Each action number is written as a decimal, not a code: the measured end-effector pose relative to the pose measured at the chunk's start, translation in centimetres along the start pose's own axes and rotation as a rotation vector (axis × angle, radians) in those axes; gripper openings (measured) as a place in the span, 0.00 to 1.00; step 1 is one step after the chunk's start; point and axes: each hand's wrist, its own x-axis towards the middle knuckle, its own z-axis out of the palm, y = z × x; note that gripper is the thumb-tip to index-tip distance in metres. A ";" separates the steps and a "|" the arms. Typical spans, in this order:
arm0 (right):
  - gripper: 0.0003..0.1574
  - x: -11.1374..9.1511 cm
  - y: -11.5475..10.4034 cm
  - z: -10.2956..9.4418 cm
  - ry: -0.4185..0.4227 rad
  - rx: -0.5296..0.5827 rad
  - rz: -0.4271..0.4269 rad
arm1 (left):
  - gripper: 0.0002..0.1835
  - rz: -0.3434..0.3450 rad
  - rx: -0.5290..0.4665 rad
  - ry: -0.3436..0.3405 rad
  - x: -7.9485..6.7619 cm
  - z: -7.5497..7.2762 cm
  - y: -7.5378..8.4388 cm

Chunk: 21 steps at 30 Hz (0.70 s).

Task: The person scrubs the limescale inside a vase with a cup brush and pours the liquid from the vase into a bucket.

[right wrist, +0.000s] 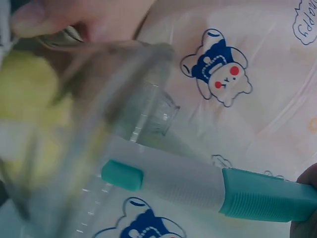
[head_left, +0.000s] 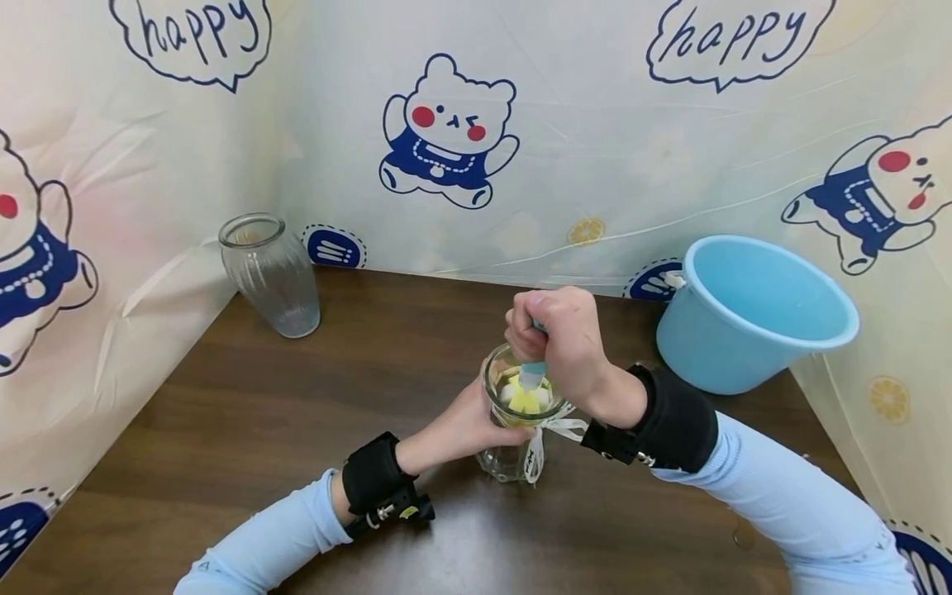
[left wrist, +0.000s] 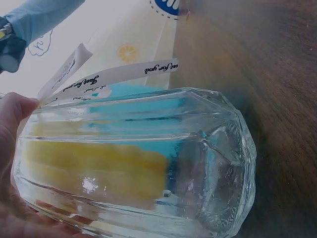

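Note:
My left hand (head_left: 464,426) grips a clear glass vase (head_left: 500,467) round its upper part. A white ribbon with black lettering (left wrist: 124,74) is tied near the vase's neck, its ends hanging loose. Above the mouth, my right hand (head_left: 568,343) has its fingers curled round the teal and pale grey handle of a sponge brush (right wrist: 173,181). The brush's yellow and white sponge head (head_left: 525,398) is inside the vase. Through the glass in the left wrist view, the yellow sponge (left wrist: 94,168) reaches well down, short of the thick base. Part of the handle is hidden by my right hand.
A second glass vase (head_left: 275,277), ribbed, stands at the back left of the brown wooden table (head_left: 402,330). The light-blue bucket (head_left: 736,347) is at the back right, beyond my right forearm. Printed cloth (head_left: 580,149) surrounds the table's back and sides.

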 end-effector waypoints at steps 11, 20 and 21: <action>0.25 -1.3 3.7 -1.4 0.014 -0.018 -0.009 | 0.44 -0.041 0.047 0.014 -0.2 0.1 0.4; 0.24 -1.3 2.9 -1.2 -0.043 0.054 -0.022 | 0.45 -0.048 0.047 0.007 -0.1 -0.1 0.4; 0.24 -1.3 2.7 -1.2 -0.050 0.062 -0.029 | 0.46 -0.055 0.043 0.004 -0.1 -0.2 0.4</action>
